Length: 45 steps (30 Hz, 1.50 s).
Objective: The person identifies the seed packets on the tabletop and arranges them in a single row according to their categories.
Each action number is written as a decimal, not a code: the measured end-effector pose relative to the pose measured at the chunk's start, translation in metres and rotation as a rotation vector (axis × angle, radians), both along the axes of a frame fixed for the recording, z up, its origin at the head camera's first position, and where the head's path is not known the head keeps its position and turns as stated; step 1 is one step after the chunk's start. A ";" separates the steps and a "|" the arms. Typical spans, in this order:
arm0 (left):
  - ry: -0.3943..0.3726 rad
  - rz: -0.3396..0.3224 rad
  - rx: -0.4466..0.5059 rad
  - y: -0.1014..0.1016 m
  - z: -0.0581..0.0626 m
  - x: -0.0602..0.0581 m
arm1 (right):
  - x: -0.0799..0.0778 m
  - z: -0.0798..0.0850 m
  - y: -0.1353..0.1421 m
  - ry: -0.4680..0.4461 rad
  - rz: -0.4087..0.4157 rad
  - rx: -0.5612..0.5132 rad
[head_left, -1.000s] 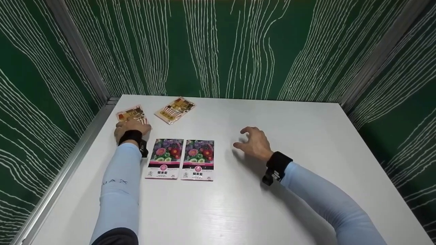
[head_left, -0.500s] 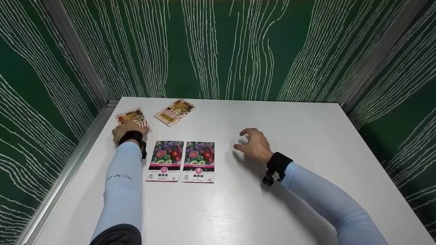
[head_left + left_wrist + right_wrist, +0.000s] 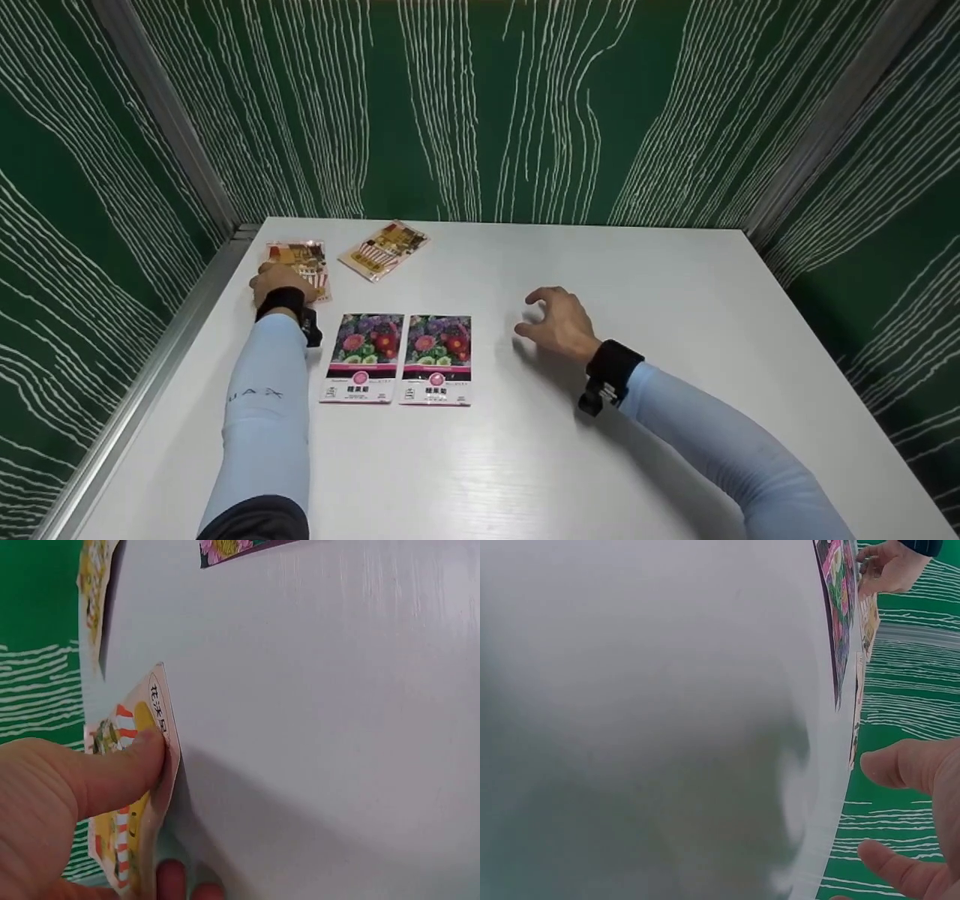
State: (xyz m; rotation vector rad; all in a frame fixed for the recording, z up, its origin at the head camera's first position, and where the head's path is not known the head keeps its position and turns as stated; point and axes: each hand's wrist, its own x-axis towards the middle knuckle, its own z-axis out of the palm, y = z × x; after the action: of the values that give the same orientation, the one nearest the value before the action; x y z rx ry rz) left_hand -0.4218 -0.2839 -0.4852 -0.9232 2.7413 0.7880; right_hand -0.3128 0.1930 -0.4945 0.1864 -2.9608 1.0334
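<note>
At the far left of the table, my left hand (image 3: 282, 283) pinches a gold seed packet (image 3: 313, 259) with a red-and-white striped print. In the left wrist view the thumb lies across the packet's face (image 3: 166, 712), and fingertips show by its lower edge. A matching gold seed packet (image 3: 386, 250) lies slanted just to the right of it. Two pink-and-white flower seed packets, one on the left (image 3: 363, 358) and one on the right (image 3: 437, 360), lie side by side nearer the front. My right hand (image 3: 562, 324) hovers right of them, fingers loosely bent around nothing.
The white table (image 3: 495, 465) is enclosed by green walls (image 3: 525, 112) with wavy white lines behind and at both sides. A metal rail (image 3: 97, 450) runs along its left edge.
The gold packet under my left hand has turned from slanted to nearly straight, its upper edge shifting right. My right hand stays in place.
</note>
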 end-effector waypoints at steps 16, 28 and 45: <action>0.277 -0.037 0.143 -0.015 0.008 0.019 | 0.005 0.006 -0.001 0.021 0.011 0.008; 0.441 -0.024 0.180 -0.012 0.032 0.029 | 0.005 0.008 -0.001 0.014 0.019 0.021; 0.589 -0.069 0.179 0.005 0.048 0.028 | 0.008 0.011 -0.005 0.003 0.028 0.018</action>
State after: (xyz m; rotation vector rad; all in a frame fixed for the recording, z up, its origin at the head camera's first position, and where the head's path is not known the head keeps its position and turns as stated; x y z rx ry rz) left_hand -0.3934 -0.2792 -0.4371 -0.6282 3.0761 1.4610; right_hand -0.3044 0.1878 -0.4838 0.2290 -2.9741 1.0095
